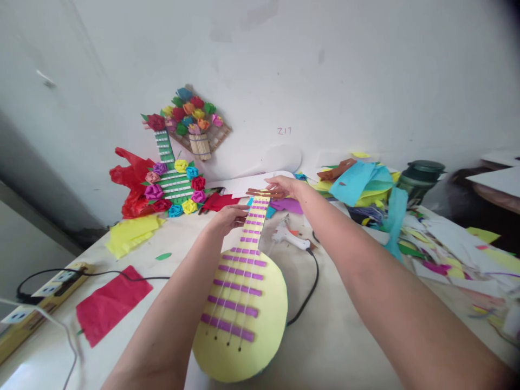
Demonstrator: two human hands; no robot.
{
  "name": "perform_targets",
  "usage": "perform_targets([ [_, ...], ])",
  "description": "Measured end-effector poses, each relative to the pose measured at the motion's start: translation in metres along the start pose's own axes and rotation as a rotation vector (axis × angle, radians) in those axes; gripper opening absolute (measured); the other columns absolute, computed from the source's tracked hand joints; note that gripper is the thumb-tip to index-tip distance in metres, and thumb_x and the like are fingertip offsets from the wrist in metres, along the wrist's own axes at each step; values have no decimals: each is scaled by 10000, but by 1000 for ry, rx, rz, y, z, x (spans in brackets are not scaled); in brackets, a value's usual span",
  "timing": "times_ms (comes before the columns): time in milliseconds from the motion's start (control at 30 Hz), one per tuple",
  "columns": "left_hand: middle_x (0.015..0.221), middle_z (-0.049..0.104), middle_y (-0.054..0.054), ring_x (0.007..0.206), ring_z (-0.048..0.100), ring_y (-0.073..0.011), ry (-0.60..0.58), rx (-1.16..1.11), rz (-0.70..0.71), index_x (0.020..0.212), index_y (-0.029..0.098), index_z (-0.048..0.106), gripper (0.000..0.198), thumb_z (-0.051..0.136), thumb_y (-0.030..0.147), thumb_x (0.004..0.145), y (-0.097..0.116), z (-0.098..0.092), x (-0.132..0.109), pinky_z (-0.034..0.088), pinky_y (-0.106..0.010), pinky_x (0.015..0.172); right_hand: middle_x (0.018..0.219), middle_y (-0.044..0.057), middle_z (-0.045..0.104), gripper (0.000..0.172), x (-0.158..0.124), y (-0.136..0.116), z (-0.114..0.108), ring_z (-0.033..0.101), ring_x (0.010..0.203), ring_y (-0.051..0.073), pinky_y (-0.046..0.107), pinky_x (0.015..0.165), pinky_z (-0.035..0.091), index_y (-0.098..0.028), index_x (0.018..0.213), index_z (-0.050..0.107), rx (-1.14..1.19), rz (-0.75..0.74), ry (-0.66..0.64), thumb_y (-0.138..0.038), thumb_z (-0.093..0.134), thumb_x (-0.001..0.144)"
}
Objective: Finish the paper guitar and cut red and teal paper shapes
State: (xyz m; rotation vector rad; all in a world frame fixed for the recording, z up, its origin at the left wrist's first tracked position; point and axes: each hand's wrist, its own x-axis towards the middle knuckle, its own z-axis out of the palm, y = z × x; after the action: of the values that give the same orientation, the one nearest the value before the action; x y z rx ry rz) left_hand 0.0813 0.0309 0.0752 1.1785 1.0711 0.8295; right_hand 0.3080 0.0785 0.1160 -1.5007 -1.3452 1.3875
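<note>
A yellow paper guitar [239,314] with purple cross strips and thin strings lies on the table, its neck pointing away from me. My left hand [229,216] grips the left side of the neck, fingers curled onto it. At the far end of the neck, my right hand [280,187] pinches the brown headstock piece [257,192].
A white glue gun [289,236] with a black cord lies right of the neck. A finished green guitar with paper roses [175,184] leans on the wall. Red paper [111,303], a power strip [44,295] at left; coloured paper scraps [365,184] and a dark green jar [418,179] at right.
</note>
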Motion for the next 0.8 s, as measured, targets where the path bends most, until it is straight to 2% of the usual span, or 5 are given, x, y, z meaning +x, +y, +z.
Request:
perform_targets([
  [233,750,666,-45,603,620,-125,-4,-57,-44,1029,136,603,383,597,40,659,4,-6,-8,496,-234,577,830,63,649,210,0,11,0,559,596,110,208,520,391,-144,781,584,-60,-247,532,-342,519,793],
  [400,766,670,-46,582,616,-121,37,-64,-57,1021,141,607,394,634,48,640,4,-18,-10,493,-229,567,664,38,631,207,-21,18,8,526,507,102,204,470,381,-155,691,594,-117,-306,677,-320,505,779],
  [467,764,669,-48,580,616,-122,53,-66,-49,1007,134,614,386,633,44,633,3,-23,-9,498,-231,570,583,37,611,231,-35,23,14,454,413,75,199,414,339,-143,644,585,-125,-284,515,-320,525,780],
  [633,741,665,-46,570,614,-121,100,-102,-56,974,127,624,368,616,33,618,-2,-35,-6,500,-223,563,633,101,677,387,-72,41,28,343,314,28,188,313,200,-101,682,621,-292,-108,-271,-482,612,747],
  [800,733,661,-35,579,624,-129,134,-122,-68,960,145,624,360,585,14,628,-5,-42,-5,505,-228,561,769,115,702,447,-88,62,44,344,318,8,177,304,184,-90,859,646,-285,-48,-582,-517,631,729],
])
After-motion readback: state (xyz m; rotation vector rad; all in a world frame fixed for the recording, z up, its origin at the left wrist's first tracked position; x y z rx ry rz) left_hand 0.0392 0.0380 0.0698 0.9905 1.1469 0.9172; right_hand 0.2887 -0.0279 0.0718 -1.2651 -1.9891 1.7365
